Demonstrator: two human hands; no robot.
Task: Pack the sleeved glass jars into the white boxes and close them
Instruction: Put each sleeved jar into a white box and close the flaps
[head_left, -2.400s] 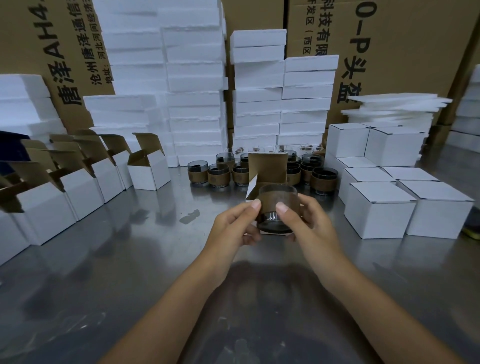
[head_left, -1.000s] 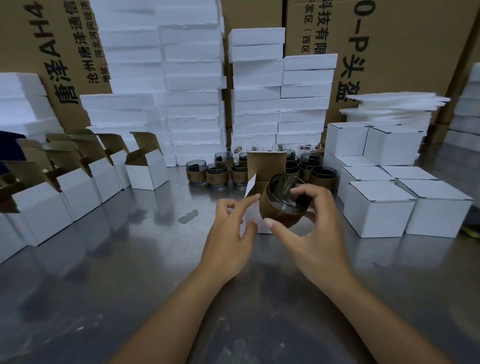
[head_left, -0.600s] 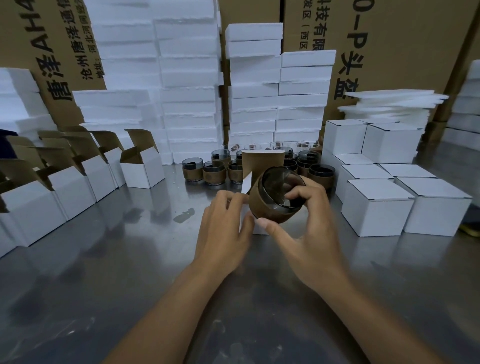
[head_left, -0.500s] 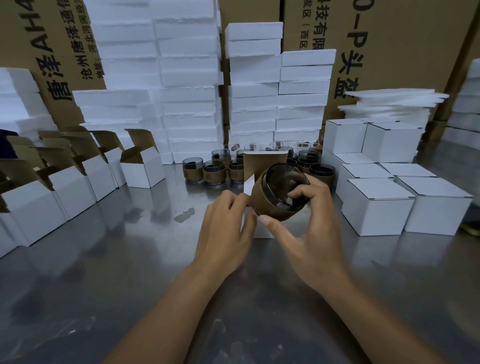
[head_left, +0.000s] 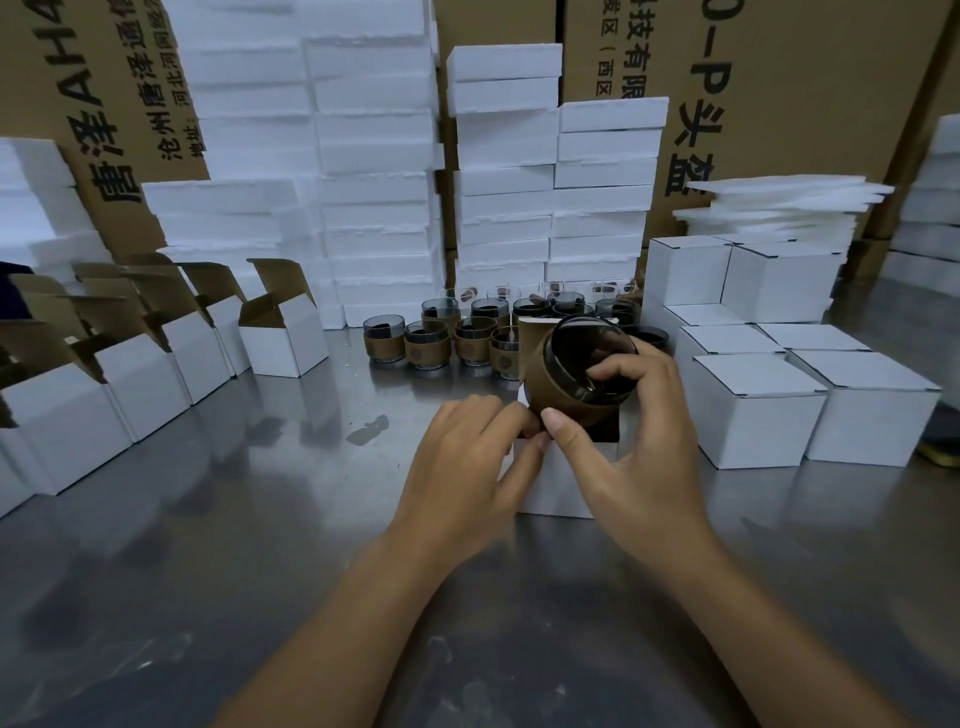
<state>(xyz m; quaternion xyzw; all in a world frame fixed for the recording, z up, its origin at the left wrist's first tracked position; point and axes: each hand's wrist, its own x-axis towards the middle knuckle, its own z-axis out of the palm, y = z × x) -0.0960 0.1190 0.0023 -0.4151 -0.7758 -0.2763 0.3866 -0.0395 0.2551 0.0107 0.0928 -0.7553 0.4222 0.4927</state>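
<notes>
My right hand (head_left: 636, 447) grips a dark glass jar (head_left: 584, 369) in a brown sleeve, tilted with its mouth facing me, right above an open white box (head_left: 558, 480) on the steel table. The box's brown lid flap (head_left: 535, 343) stands up behind the jar. My left hand (head_left: 467, 462) holds the box's left side, fingers at its top edge. Several more sleeved jars (head_left: 431, 348) stand in a group behind.
Open white boxes (head_left: 283, 332) line the left side. Closed white boxes (head_left: 753, 410) are stacked at the right. Tall stacks of white foam blocks (head_left: 374, 171) and big cardboard cartons (head_left: 779, 104) fill the back. The steel table (head_left: 234, 545) stretches toward me.
My right hand has tilted the jar's mouth toward me and brought it lower over the box opening. My left hand has gone from the jar to the box's left side.
</notes>
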